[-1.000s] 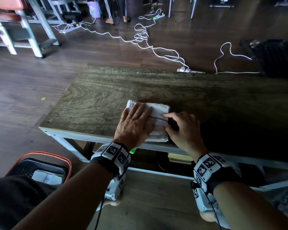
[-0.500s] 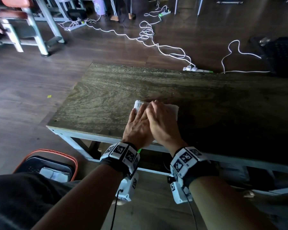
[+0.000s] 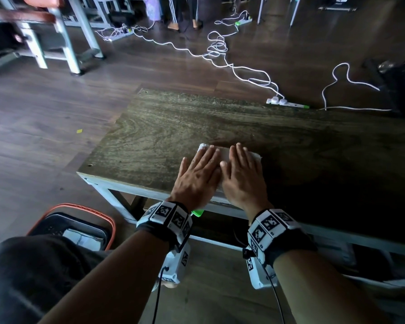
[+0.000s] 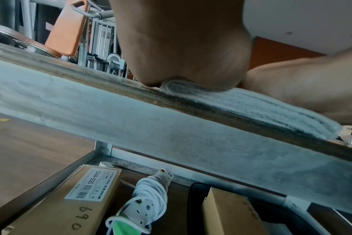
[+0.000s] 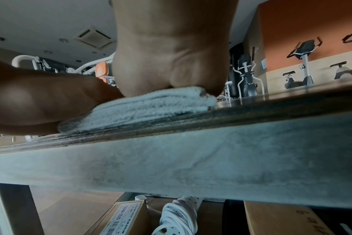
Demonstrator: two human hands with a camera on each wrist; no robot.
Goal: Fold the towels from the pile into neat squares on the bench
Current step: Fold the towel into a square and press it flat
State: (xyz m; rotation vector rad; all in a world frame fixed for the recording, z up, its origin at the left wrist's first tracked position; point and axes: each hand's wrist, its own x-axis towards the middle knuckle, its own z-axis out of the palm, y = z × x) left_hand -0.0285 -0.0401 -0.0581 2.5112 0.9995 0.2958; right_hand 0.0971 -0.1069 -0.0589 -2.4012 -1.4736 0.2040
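Head view: the white towel [image 3: 227,153] lies folded near the front edge of the wooden surface [image 3: 197,122], almost wholly covered by both hands; the left hand [image 3: 198,177] and the right hand [image 3: 242,176] lie side by side on it, palms down, fingers [image 3: 211,155] straight and together, gripping nothing, only pressing. An orange-rimmed basket [image 3: 114,226] stands on the floor at lower left with something pale inside, possibly further towels, though the light is too poor to confirm. White cables [image 3: 241,73] trail over the floor beyond. Left wrist view: the heel of the left hand [image 4: 183,52] bears on the towel [image 4: 261,108], which shows several stacked layers at the surface's edge; boxes and a coiled power strip [image 4: 149,200] sit on the shelf below. Right wrist view: the right hand [image 5: 171,52] presses the same towel [image 5: 147,108], layers lying even and compact, flush with the surface [image 5: 271,101]. Assessment: this towel appears folded to its final square and is at the flattening stage; no other finished squares are visible on the surface, so any remaining towels from the pile are judged still outstanding
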